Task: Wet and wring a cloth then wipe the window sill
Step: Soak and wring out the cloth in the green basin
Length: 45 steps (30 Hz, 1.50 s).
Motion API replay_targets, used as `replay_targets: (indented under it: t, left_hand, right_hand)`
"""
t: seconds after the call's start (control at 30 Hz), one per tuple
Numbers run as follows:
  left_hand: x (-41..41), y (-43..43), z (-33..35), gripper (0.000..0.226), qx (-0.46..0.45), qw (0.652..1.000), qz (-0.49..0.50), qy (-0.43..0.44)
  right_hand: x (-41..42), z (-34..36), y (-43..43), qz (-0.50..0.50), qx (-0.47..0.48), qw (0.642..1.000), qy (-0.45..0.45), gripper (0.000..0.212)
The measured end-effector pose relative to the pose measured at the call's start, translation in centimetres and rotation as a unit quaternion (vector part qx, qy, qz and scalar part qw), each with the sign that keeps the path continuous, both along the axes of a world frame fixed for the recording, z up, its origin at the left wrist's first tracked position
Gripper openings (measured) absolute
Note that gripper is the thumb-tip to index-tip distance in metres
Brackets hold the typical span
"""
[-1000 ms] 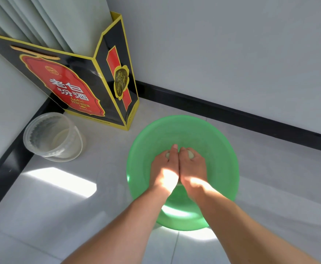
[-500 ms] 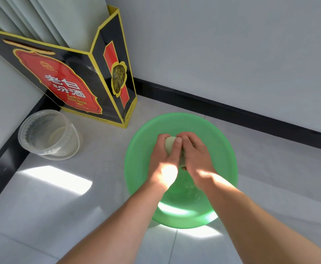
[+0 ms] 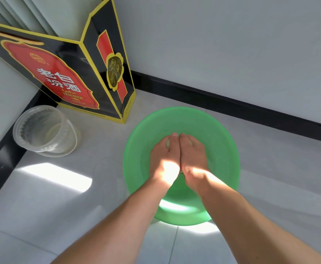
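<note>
Two bare hands, left hand [image 3: 163, 161] and right hand [image 3: 192, 159], are pressed side by side, fingers curled over a small pale cloth [image 3: 168, 144], low in a round green plastic basin [image 3: 228, 141]. The twist of half a second ago is released; wringing is judged unfinished.

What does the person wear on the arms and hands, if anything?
Nothing visible. The left hand and right hand are bare: no gloves, rings or bracelets seen. The left forearm and right forearm show no sleeve or watch.
</note>
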<state>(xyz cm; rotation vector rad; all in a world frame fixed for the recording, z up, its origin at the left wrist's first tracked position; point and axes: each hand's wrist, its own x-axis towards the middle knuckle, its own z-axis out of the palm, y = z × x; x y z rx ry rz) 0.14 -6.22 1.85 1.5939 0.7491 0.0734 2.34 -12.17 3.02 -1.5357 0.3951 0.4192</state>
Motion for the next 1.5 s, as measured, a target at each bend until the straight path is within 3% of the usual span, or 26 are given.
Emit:
replay_targets:
  t: [0.37, 0.5, 0.6, 0.87, 0.97, 1.13, 1.23, 1.5]
  left_hand:
    - [-0.4, 0.9, 0.3, 0.038, 0.036, 0.998, -0.047, -0.006]
    - [0.0, 1.9, 0.6, 0.026, -0.067, 0.997, -0.026, -0.014]
    - [0.2, 2.4, 1.5, 0.03, -0.135, 0.99, -0.021, -0.041]
    - [-0.5, 1.9, 2.9, 0.037, -0.198, 0.977, -0.042, -0.066]
    - [-0.2, 1.8, 2.8, 0.031, -0.153, 0.983, -0.052, -0.089]
    - [0.7, 1.8, 2.5, 0.04, 0.097, 0.991, -0.022, -0.088]
    - [0.7, 1.6, 2.3, 0.044, 0.092, 0.993, -0.006, -0.072]
    - [1.0, 1.9, 1.4, 0.039, 0.045, 0.995, -0.032, -0.088]
  right_hand:
    - [-0.4, 0.2, 0.3, 0.024, -0.042, 0.998, -0.03, 0.029]
    - [-0.3, 1.1, 0.0, 0.035, -0.026, 0.997, -0.058, 0.024]
    - [0.1, 1.8, 0.0, 0.027, -0.013, 0.997, -0.076, 0.02]
    - [0.3, 2.9, -0.5, 0.022, -0.05, 0.992, -0.112, 0.016]
    - [0.8, 3.1, -0.8, 0.046, -0.102, 0.981, -0.16, 0.017]
    - [0.9, 3.3, 0.1, 0.053, -0.097, 0.983, -0.146, 0.033]
    - [0.7, 3.0, 0.5, 0.035, -0.063, 0.991, -0.114, 0.038]
    - [0.9, 2.0, 1.0, -0.022, -0.034, 0.996, -0.081, 0.025]
